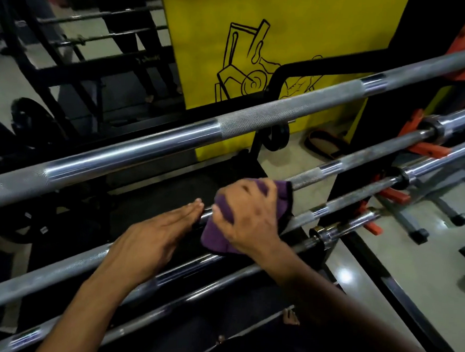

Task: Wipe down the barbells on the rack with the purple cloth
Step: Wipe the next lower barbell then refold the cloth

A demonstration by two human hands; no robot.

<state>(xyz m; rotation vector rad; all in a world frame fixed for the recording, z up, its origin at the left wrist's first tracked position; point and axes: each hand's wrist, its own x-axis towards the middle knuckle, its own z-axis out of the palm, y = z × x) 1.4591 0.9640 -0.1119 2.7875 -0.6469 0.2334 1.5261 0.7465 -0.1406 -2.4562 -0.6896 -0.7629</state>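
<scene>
Purple cloth [218, 235] wrapped around second barbell [361, 155] on rack, gripped by right hand [246, 217]; left hand [155, 233] flat beside it, fingers straight. Wiping seemingly midway; top barbell [174, 137] and lower bars possibly remaining.
</scene>
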